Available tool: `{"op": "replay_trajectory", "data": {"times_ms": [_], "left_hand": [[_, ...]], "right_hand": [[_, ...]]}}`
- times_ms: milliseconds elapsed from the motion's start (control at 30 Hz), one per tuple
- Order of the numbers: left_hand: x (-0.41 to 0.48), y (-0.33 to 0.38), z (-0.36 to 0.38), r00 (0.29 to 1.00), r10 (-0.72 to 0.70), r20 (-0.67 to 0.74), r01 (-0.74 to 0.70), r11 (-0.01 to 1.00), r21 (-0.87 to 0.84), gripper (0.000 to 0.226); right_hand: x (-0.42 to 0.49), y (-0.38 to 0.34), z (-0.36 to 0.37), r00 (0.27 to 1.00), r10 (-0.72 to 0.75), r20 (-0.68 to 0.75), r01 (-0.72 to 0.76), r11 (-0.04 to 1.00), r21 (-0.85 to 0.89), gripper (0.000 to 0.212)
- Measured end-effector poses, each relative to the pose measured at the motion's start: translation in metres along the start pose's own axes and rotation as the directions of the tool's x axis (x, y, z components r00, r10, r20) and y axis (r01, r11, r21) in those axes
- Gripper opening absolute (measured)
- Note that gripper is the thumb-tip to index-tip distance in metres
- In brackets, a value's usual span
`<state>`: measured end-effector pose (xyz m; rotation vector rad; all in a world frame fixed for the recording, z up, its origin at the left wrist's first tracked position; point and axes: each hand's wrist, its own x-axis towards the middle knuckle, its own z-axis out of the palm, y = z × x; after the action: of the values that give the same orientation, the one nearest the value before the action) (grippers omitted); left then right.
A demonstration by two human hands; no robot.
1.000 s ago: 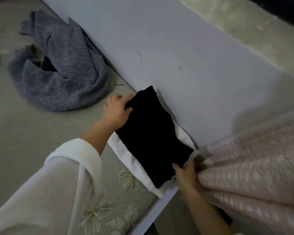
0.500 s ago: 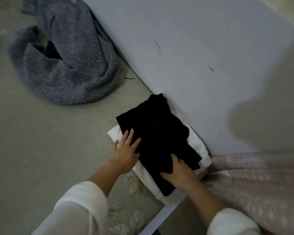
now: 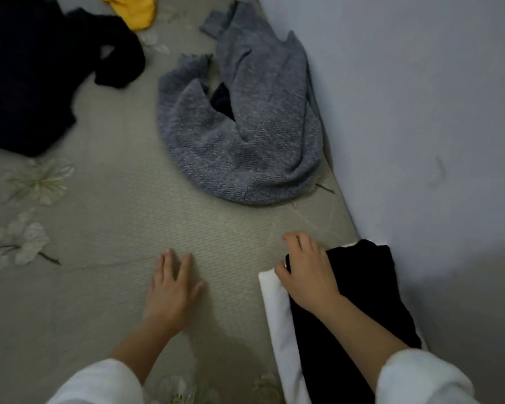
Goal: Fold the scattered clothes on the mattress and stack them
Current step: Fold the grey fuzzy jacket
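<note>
A folded black garment (image 3: 362, 301) lies on a folded white one (image 3: 277, 316), stacked at the mattress edge against the wall. My right hand (image 3: 306, 275) rests on the stack's far left corner, fingers curved over the edge and gripping nothing. My left hand (image 3: 172, 290) lies flat on the bare mattress (image 3: 114, 199) left of the stack, fingers spread and empty. A crumpled grey knit sweater (image 3: 245, 141) sits beyond the hands, close to the wall. A dark garment heap (image 3: 27, 83) lies at the far left, with a yellow garment (image 3: 134, 10) at the top edge.
A pale blue-grey wall (image 3: 420, 112) runs along the mattress's right side. The mattress cover is beige with printed flowers (image 3: 38, 179) on the left. Open cover lies between my hands and the grey sweater.
My left hand has come off the stack and now lies on the mattress. My right hand slid to the stack's far corner. The view swung left, bringing more scattered clothes in.
</note>
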<state>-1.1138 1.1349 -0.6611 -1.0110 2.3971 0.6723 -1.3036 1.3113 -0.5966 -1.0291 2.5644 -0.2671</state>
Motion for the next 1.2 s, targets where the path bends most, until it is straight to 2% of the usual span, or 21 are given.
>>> {"op": "replay_trajectory", "data": {"times_ms": [100,233,300,333,400,433,500,567,633,667,700,733,800,833,867,900,967,1000,1100,1133,1200], "left_hand": [[0.004,-0.012,0.010,0.998,0.038,-0.048,-0.036,0.998,0.041,0.090],[0.009,-0.014,0.017,0.996,-0.004,-0.090,0.013,0.996,0.093,0.073],[0.011,-0.013,0.018,0.998,-0.006,-0.064,0.014,0.992,0.123,0.070],[0.013,-0.015,0.019,0.998,0.012,-0.063,-0.004,0.991,0.133,0.070],[0.017,-0.020,0.023,0.998,0.026,-0.060,-0.016,0.987,0.160,0.070],[0.017,-0.022,0.025,0.997,0.031,-0.067,-0.018,0.982,0.185,0.070],[0.015,-0.020,0.017,0.987,0.083,-0.138,-0.059,0.984,0.170,0.068],[0.017,-0.019,0.013,0.988,0.101,-0.119,-0.092,0.992,0.080,0.067],[0.012,-0.019,-0.002,0.994,0.062,-0.089,-0.080,0.975,-0.208,0.072],[0.009,-0.019,-0.014,0.996,0.017,-0.090,-0.055,0.896,-0.440,0.072],[0.003,-0.022,-0.028,0.994,-0.076,-0.078,0.001,0.720,-0.694,0.066],[-0.004,-0.028,-0.044,0.981,-0.194,0.011,0.097,0.443,-0.891,0.060],[-0.019,-0.052,-0.071,0.942,-0.225,0.251,0.226,-0.129,-0.966,0.063],[-0.030,-0.067,-0.079,0.935,-0.188,0.300,0.231,-0.320,-0.919,0.068],[-0.045,-0.085,-0.088,0.936,-0.166,0.309,0.223,-0.399,-0.890,0.071],[-0.062,-0.103,-0.098,0.941,-0.144,0.307,0.223,-0.418,-0.881,0.074],[-0.097,-0.139,-0.115,0.941,-0.107,0.321,0.265,-0.354,-0.897,0.072],[-0.115,-0.155,-0.123,0.938,-0.072,0.340,0.307,-0.285,-0.908,0.070],[-0.172,-0.189,-0.141,0.897,-0.005,0.442,0.441,-0.036,-0.897,0.049],[-0.191,-0.197,-0.142,0.884,-0.016,0.467,0.467,0.059,-0.882,0.036],[-0.221,-0.214,-0.136,0.872,-0.096,0.479,0.489,0.146,-0.860,0.011]], "right_hand": [[0.044,-0.010,0.004,0.999,-0.031,0.023,0.032,0.995,-0.090,0.062],[0.107,-0.018,0.001,0.999,-0.045,-0.028,0.036,0.965,-0.259,0.090],[0.132,-0.022,0.004,0.998,-0.052,-0.019,0.042,0.938,-0.345,0.082],[0.141,-0.024,0.007,0.999,-0.053,-0.011,0.046,0.931,-0.361,0.065],[0.151,-0.034,0.013,0.999,-0.041,-0.009,0.036,0.957,-0.288,0.031],[0.153,-0.042,0.017,0.999,-0.039,0.002,0.039,0.979,-0.200,0.025],[0.147,-0.062,0.022,0.995,-0.084,0.049,0.085,0.996,-0.019,0.025],[0.132,-0.084,0.022,0.986,-0.149,0.071,0.143,0.985,0.093,0.030],[0.109,-0.112,0.014,0.980,-0.171,0.102,0.145,0.964,0.223,0.038],[0.096,-0.127,0.009,0.976,-0.178,0.124,0.136,0.947,0.290,0.042],[0.083,-0.144,0.003,0.970,-0.191,0.148,0.130,0.929,0.345,0.044],[0.069,-0.162,-0.002,0.965,-0.207,0.164,0.128,0.909,0.396,0.045],[0.039,-0.194,-0.001,0.954,-0.234,0.190,0.115,0.865,0.488,0.046],[0.023,-0.208,0.003,0.946,-0.244,0.214,0.100,0.846,0.523,0.046],[0.004,-0.223,0.006,0.936,-0.258,0.241,0.087,0.830,0.551,0.045],[-0.016,-0.237,0.010,0.921,-0.270,0.279,0.064,0.815,0.576,0.041],[-0.059,-0.265,0.018,0.880,-0.296,0.370,0.017,0.800,0.600,0.020],[-0.080,-0.280,0.020,0.862,-0.303,0.407,-0.003,0.799,0.601,0.011],[-0.137,-0.321,0.016,0.803,-0.308,0.511,-0.089,0.784,0.614,0.011],[-0.154,-0.333,0.012,0.788,-0.323,0.524,-0.086,0.785,0.614,0.017],[-0.186,-0.351,0.008,0.786,-0.318,0.529,-0.055,0.818,0.573,0.020]]}}
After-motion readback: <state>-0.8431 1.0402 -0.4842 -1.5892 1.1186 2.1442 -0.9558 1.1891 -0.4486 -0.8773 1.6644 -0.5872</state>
